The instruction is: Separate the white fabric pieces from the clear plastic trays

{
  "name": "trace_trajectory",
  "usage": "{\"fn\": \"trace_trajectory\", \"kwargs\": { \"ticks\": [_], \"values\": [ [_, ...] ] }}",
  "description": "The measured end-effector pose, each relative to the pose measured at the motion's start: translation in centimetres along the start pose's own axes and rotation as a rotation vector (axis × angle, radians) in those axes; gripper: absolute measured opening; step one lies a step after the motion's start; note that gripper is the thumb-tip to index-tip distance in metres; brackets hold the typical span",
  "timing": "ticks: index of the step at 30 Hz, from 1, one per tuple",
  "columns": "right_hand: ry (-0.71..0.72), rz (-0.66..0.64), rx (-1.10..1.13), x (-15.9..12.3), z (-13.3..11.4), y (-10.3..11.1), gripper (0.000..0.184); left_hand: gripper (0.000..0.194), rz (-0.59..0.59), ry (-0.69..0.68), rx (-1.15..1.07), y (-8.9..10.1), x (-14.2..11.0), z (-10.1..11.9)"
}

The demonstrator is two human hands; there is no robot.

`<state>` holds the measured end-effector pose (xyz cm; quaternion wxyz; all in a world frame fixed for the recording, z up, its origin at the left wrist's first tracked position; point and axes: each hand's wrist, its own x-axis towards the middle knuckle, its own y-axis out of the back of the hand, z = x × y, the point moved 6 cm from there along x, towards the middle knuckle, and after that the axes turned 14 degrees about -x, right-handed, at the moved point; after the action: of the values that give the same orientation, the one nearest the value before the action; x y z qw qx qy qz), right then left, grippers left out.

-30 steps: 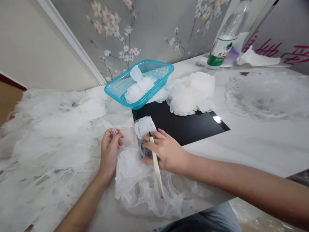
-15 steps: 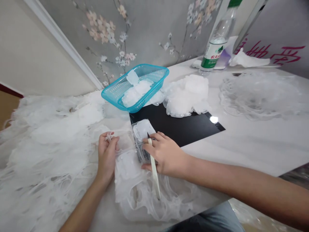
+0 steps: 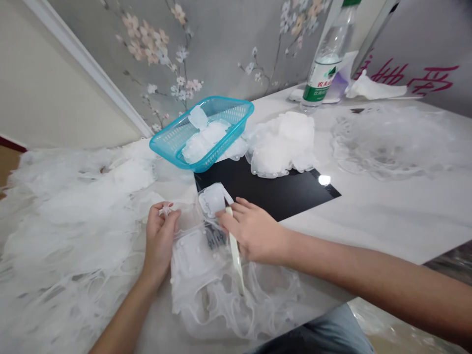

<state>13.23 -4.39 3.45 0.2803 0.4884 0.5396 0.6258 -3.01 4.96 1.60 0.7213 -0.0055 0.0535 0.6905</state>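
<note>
My left hand (image 3: 160, 238) pinches the bunched edge of a translucent soft plastic sheet (image 3: 189, 218). The sheet stretches right toward a white rounded piece (image 3: 213, 200) lying at the near left corner of a black mat. My right hand (image 3: 254, 228) is closed around a slim pale-handled tool (image 3: 236, 255) with a dark pointed tip. That tip touches or hovers just over the right edge of the white piece; I cannot tell which. Below the hands lies a translucent web (image 3: 221, 305) with large holes, and more milky pieces (image 3: 191, 253) sit at its upper left.
A blue basket (image 3: 169, 147) holds white pieces, and a pile of them (image 3: 283, 142) rests partly on the black mat (image 3: 250, 184). Translucent scraps (image 3: 73, 216) heap up at left, with another tangle (image 3: 394, 142) at right. A water bottle (image 3: 320, 78) stands by the wall.
The view has shifted slightly. The tool's tip stays by the white piece's right edge, where a narrow strip now stands out. The left hand keeps its pinch.
</note>
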Motion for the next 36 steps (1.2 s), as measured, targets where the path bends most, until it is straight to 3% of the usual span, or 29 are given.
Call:
{"fn": "trace_trajectory", "kwargs": {
  "ticks": [2, 6, 10, 12, 14, 16, 17, 19, 21, 23, 29, 36],
  "values": [
    [-0.114, 0.134, 0.023, -0.2, 1.7, 1.7, 0.026, 0.028, -0.005, 0.022, 0.014, 0.3, 0.2, 0.0],
    [-0.513, 0.455, 0.201, -2.0, 6.7, 4.9, 0.006, 0.04, -0.02, -0.02, 0.156, 1.5, 1.1, 0.5],
    [-0.765, 0.724, 0.231, -3.8, 9.2, 6.5, 0.016, 0.053, -0.032, -0.143, 0.39, 2.4, 1.5, 1.4],
    [-0.782, 0.753, 0.223, -3.8, 9.5, 6.5, 0.022, 0.059, 0.022, -0.324, 0.593, 2.3, 1.1, 2.8],
    [-0.715, 0.697, 0.184, -3.2, 9.1, 5.9, 0.025, 0.06, 0.092, -0.561, 0.814, 1.6, 0.0, 4.3],
    [-0.589, 0.535, 0.127, -2.1, 8.2, 4.5, 0.02, 0.052, 0.087, -0.699, 0.949, 0.5, -1.0, 4.9],
    [-0.527, 0.434, 0.102, -1.5, 7.6, 3.5, 0.015, 0.045, 0.024, -0.71, 0.976, -0.1, -1.2, 4.7],
    [-0.459, 0.248, 0.073, -0.8, 6.8, 1.3, 0.014, 0.032, -0.193, -0.647, 0.984, -1.5, -1.5, 3.6],
    [-0.467, 0.151, 0.075, -0.6, 6.5, -0.4, 0.016, 0.03, -0.37, -0.553, 0.943, -2.6, -2.0, 2.4],
    [-0.477, 0.139, 0.159, -0.4, 6.3, -1.4, 0.011, 0.037, -0.412, -0.444, 0.853, -3.1, -2.3, 1.9],
    [-0.406, 0.297, 0.418, -0.3, 6.3, -1.4, 0.014, 0.043, -0.289, 0.049, 0.149, -3.5, -1.7, 1.1],
    [-0.633, 0.55, 0.419, -1.7, 8.9, 0.7, 0.019, 0.014, -0.57, 0.122, 0.12, -7.2, -0.5, 0.3]
  ]
}}
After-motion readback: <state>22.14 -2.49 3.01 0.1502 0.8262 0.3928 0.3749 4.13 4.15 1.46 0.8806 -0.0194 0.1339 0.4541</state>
